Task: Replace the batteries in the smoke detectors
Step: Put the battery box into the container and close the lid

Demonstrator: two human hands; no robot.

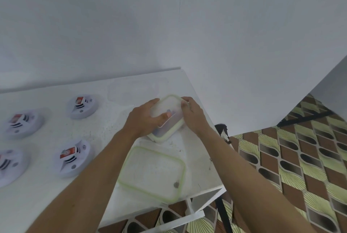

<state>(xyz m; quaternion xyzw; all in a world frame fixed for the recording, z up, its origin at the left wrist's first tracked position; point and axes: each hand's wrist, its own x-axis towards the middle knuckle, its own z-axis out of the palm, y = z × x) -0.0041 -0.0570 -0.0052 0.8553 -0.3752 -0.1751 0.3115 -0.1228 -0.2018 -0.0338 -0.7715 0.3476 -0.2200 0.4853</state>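
- On the near right corner of the white tabletop (47, 139), just nearer than the hands: a flat clear rectangular lid with a pale green rim (153, 173).
- Beyond the hands, by the white wall: a faint clear plastic box (131, 92).
- Right of the table: brown-and-yellow patterned floor (300, 157).
- On the left side of the tabletop, well apart from both hands: four round white smoke detectors (82, 106), red labels on at least three.
- Between the hands at the far right edge: a small clear plastic container with a green-rimmed lid (167, 116), tilted, contents blurred.
- Left hand (144, 118): grasping the container's left side, thumb over the lid.
- Right hand (193, 114): clasping its right end, fingers curled over the rim.
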